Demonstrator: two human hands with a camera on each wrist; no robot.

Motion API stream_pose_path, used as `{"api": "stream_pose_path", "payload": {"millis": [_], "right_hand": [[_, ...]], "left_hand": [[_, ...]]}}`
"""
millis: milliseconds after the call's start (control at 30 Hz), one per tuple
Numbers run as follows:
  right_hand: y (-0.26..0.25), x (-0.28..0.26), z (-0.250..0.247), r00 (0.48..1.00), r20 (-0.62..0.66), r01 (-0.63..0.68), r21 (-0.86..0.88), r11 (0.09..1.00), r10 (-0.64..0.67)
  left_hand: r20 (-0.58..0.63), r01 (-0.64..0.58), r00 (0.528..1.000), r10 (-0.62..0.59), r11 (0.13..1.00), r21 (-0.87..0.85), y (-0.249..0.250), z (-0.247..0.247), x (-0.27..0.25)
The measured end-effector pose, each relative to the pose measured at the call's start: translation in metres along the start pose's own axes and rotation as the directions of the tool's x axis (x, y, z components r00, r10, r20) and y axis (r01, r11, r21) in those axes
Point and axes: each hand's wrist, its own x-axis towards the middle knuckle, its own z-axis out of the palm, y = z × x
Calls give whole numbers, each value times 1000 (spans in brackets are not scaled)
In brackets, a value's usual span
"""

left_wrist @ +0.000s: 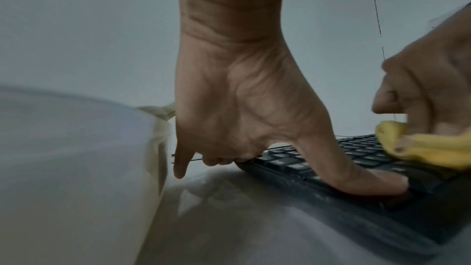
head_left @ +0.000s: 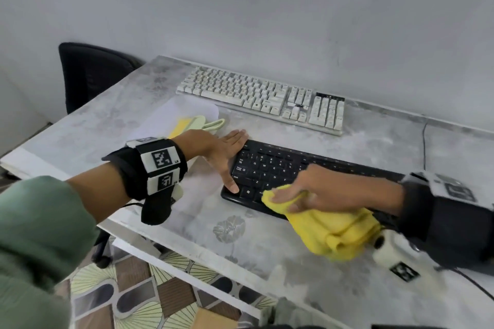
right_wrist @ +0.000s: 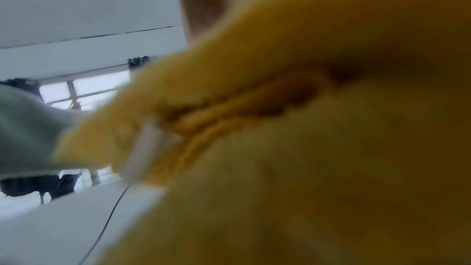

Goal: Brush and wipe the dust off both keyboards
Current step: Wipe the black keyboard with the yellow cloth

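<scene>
A black keyboard [head_left: 280, 168] lies across the middle of the marbled table [head_left: 107, 125]. My left hand [head_left: 230, 157] lies against its left end with straight fingers, and the thumb [left_wrist: 369, 182] presses on the front left corner. My right hand [head_left: 315, 189] grips a bunched yellow cloth [head_left: 334, 232] on the keys at the keyboard's front middle. In the right wrist view the cloth [right_wrist: 305, 148] fills most of the picture. A dusty white keyboard [head_left: 262, 96] sits behind, near the wall. A pale green brush [head_left: 197, 124] with yellow bristles lies just behind my left hand.
The brush rests on a white sheet [head_left: 171, 112]. A black office chair [head_left: 88, 75] stands past the table's far left corner. A thin cable [head_left: 425, 147] runs over the table at the right. The table's front edge is close below the black keyboard.
</scene>
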Motion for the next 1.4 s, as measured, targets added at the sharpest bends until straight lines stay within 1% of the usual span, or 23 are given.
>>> {"api": "stream_pose_path", "payload": {"millis": [67,133,167,200,233,267,300,333,367,433,500,633,767,800,833,900,967,1000,1100,1200,1267,1333,1400], "right_hand": [[2,-14,1,995,94,26,-12,1000,-25],[5,-17,-13,992,115,38,65,997,-46],[8,-14,-22,998,53,30,97,995,-35],[12,-8,-30,998,-57,10,117,993,-4],[19,-1,-35,980,-189,-33,130,991,58],[28,6,-38,944,-299,-98,144,985,138],[36,13,-38,907,-359,-173,160,972,220],[42,19,-36,886,-365,-242,163,956,287],[48,24,-33,883,-329,-301,153,941,336],[49,25,-26,888,-282,-342,125,931,364],[38,17,-21,903,-270,-316,107,943,333],[11,-12,2,960,-148,-231,68,971,239],[10,-32,2,986,-37,-154,143,978,161],[14,-32,-4,985,-65,-149,168,975,162],[20,-31,-11,973,-134,-160,178,971,186],[36,-22,-22,908,-334,-207,165,964,252],[50,-11,-26,846,-427,-267,181,947,320],[57,-5,-25,842,-410,-303,180,936,351],[58,1,-19,873,-325,-351,103,931,365],[37,-14,-9,924,-265,-268,64,961,275],[22,-29,3,963,-164,-210,39,977,213],[16,-41,8,980,-87,-170,75,983,176],[19,-45,-1,983,-87,-150,121,981,161]], "left_hand": [[2,2,1000,-2,1000,-14,3,-2,-3],[8,-10,1000,11,1000,-23,7,-6,-5],[11,-28,1000,28,999,-27,10,-8,-5],[12,-49,999,49,998,-27,13,-9,-5],[13,-68,998,68,997,-24,17,-10,-4],[16,-80,997,80,997,-14,20,-10,-3],[17,-84,996,84,996,0,24,-10,-1],[16,-80,997,80,997,14,27,-10,0],[14,-74,997,73,997,22,28,-10,2],[10,-62,998,62,998,31,29,-11,3],[7,-54,999,54,998,35,30,-12,2],[-1,-55,998,56,998,33,32,-12,0],[-22,-62,998,63,998,23,31,-11,-2],[-23,-63,998,63,998,22,31,-11,-2],[-20,-62,998,62,998,21,31,-11,-2],[-18,-61,998,61,998,21,32,-12,-2],[-10,-59,998,59,998,29,34,-12,-2],[-4,-52,999,53,998,38,35,-12,-2],[3,-29,1000,28,997,67,37,-12,-1],[-10,-18,1000,19,996,82,36,-12,0],[-17,-9,1000,10,996,94,37,-12,1],[-23,0,1000,2,995,97,37,-12,0],[-27,4,1000,-1,995,101,39,-13,-1]]}}
